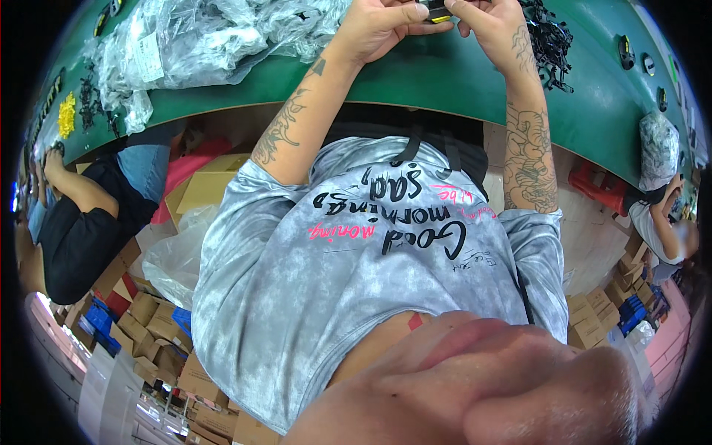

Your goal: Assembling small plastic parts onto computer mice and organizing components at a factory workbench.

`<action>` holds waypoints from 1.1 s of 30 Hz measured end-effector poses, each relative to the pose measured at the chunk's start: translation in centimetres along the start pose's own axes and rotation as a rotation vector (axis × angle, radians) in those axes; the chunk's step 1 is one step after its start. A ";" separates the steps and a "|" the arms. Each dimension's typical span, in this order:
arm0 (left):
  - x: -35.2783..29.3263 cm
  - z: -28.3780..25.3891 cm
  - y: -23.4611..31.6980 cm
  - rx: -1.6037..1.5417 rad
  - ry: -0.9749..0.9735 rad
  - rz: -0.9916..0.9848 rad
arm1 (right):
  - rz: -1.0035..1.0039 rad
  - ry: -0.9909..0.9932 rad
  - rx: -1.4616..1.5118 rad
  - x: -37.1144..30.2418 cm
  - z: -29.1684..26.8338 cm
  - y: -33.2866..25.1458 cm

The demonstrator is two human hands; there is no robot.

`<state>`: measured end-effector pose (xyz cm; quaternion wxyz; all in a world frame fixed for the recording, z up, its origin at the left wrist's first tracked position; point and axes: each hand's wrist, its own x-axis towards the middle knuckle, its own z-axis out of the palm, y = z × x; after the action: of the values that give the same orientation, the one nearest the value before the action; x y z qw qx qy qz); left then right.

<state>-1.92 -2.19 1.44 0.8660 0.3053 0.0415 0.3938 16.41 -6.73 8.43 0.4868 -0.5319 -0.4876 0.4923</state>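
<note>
At the top edge of the head view, both hands meet over the green table point(445, 89). A small black-and-yellow piece point(437, 10) sits between them, partly cut off by the picture's edge and covered by fingers. My left hand point(386, 24) is closed on its left side, thumb on top and fingers beneath. Gripping the other side is my right hand point(486, 28), thumb and fingers bent around it. Just right of that hand lies a heap of small black plastic parts point(549, 52). Crumpled clear plastic bags point(200, 48) spread left of my left hand.
Several black-and-yellow pieces point(627, 52) lie at the table's right. Small yellow parts point(67, 115) are heaped at the far left. One person point(89, 200) works on my left, another point(660, 230) on my right. Cardboard boxes point(156, 319) stand behind me.
</note>
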 end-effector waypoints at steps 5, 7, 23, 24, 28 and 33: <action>-0.1 0.0 -0.4 0.093 0.034 0.054 | -0.051 0.041 -0.074 -0.5 0.1 0.3; -0.1 0.3 -0.4 0.134 0.071 0.047 | -0.082 0.063 -0.148 -0.8 0.2 0.3; -1.1 0.5 -1.1 0.388 0.046 0.082 | -0.293 0.145 -0.482 -1.2 2.0 1.3; -1.1 0.4 -1.1 0.386 0.046 0.082 | -0.329 0.188 -0.494 -1.1 2.3 1.6; -1.0 0.4 -0.7 0.413 0.131 0.068 | -0.283 0.192 -0.428 -0.7 3.1 1.0; 0.2 0.6 -0.6 0.453 0.129 0.088 | -0.234 0.171 -0.381 0.1 1.9 0.9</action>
<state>-1.23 -2.59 1.62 0.7529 0.4676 0.1709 0.4305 14.59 -6.64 7.47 0.4708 -0.5939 -0.5870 0.2847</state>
